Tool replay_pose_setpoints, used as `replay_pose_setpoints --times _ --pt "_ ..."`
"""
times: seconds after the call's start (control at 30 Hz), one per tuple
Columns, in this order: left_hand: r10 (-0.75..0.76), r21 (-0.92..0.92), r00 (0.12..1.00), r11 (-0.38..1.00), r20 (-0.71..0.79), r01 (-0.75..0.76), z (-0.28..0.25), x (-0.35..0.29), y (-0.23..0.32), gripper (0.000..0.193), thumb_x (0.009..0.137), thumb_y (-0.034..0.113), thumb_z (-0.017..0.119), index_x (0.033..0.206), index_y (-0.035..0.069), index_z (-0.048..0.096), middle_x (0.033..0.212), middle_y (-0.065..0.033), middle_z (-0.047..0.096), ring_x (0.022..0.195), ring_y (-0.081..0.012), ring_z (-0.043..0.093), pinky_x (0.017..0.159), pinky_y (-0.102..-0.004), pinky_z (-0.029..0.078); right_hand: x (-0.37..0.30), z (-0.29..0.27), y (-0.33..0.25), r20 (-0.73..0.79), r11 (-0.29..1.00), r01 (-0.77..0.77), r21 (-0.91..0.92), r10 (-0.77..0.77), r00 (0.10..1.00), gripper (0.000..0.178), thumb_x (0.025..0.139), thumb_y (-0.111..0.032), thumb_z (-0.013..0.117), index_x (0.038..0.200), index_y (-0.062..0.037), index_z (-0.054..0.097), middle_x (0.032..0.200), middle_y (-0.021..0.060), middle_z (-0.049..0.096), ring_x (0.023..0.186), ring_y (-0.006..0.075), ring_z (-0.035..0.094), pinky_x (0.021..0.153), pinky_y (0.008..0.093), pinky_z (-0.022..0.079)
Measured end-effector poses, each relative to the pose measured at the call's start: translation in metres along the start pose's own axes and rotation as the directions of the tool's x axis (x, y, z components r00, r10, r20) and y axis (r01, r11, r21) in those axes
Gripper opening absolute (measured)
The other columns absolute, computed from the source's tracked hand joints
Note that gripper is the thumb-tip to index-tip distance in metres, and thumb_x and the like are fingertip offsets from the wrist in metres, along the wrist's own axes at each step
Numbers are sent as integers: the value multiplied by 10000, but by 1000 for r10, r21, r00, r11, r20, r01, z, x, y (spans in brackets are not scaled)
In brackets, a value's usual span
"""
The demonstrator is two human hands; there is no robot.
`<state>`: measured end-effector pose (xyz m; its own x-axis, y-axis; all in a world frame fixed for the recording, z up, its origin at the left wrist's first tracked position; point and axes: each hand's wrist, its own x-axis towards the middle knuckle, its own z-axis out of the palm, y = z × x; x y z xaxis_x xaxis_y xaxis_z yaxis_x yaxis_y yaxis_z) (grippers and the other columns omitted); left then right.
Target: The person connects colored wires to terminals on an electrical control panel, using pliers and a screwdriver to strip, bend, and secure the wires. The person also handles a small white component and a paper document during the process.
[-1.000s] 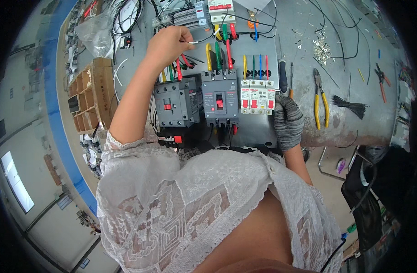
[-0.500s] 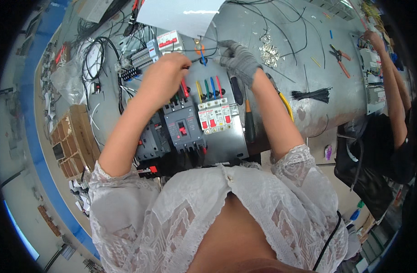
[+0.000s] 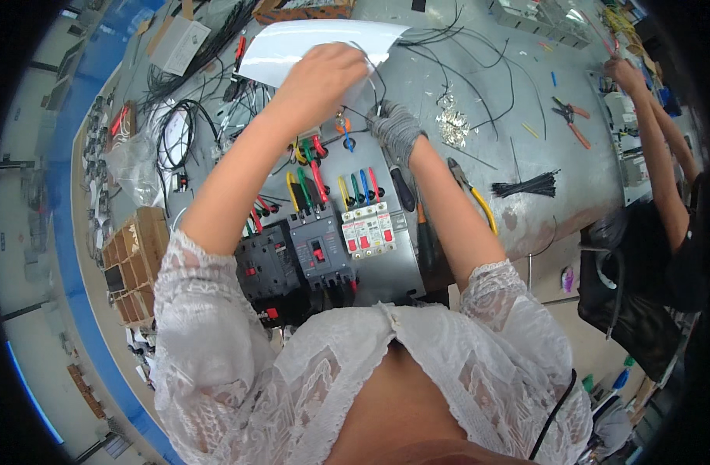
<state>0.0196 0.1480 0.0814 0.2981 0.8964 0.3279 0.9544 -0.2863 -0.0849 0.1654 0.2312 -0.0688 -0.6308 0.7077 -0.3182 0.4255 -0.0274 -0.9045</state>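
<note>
My bare left hand (image 3: 328, 81) is raised over the top of the panel, in front of a white sheet (image 3: 273, 54). Its fingers are curled closed by a thin black wire (image 3: 380, 76), which bends in a loop toward the other hand; the fingertips are partly hidden. In a grey glove, my right hand (image 3: 397, 133) pinches this wire just right of an orange-and-blue wire end. Below them sit a grey moulded-case circuit breaker (image 3: 317, 252), a darker breaker (image 3: 263, 263) and a white miniature breaker row (image 3: 368, 232) with coloured wires above.
A screwdriver (image 3: 424, 240) and yellow-handled pliers (image 3: 483, 203) lie beside my right forearm. Beyond are small metal terminals (image 3: 452, 122), black cable ties (image 3: 525, 184) and orange-handled cutters (image 3: 578, 128). A divided cardboard box (image 3: 138, 271) stands left. Another person's arms (image 3: 657, 124) work at far right.
My left hand has moved up and right, away from the breaker wires, to beside the gloved hand. The black wire now forms a raised loop. My right hand has lowered slightly.
</note>
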Motion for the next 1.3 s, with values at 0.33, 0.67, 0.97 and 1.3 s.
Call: replay_pose_setpoints --times 0.33,0.67,0.97,1.3 --pt "77 362 947 912 313 -194 14 12 -83 264 738 276 723 954 136 663 1027 16 603 1166 -188 479 1122 -385 278 3 -18 -1 212 936 -137 325 69 975 188 877 -192 652 973 -44 585 711 69 641 520 126 578 415 254 426" --pt "-139 -241 988 959 68 151 28 -9 -21 188 761 -5 543 925 43 623 944 -125 625 975 -322 583 831 -415 478 18 -18 -23 195 997 -67 -43 74 978 249 873 -249 636 893 -1 622 754 107 685 584 179 648 541 315 507" --pt "-316 124 936 946 152 299 14 -78 47 101 731 73 653 831 85 659 913 -59 537 935 -237 517 814 -372 426 0 -22 -22 215 979 -134 153 99 972 235 915 -215 606 999 -4 545 770 108 676 590 183 654 515 303 515" --pt "-288 86 945 957 157 277 45 -68 48 128 746 105 579 796 85 696 868 2 614 960 -181 514 849 -341 366 -15 -23 -8 323 973 134 187 -190 927 270 832 -112 712 1077 -25 639 848 51 668 726 123 631 641 262 530"
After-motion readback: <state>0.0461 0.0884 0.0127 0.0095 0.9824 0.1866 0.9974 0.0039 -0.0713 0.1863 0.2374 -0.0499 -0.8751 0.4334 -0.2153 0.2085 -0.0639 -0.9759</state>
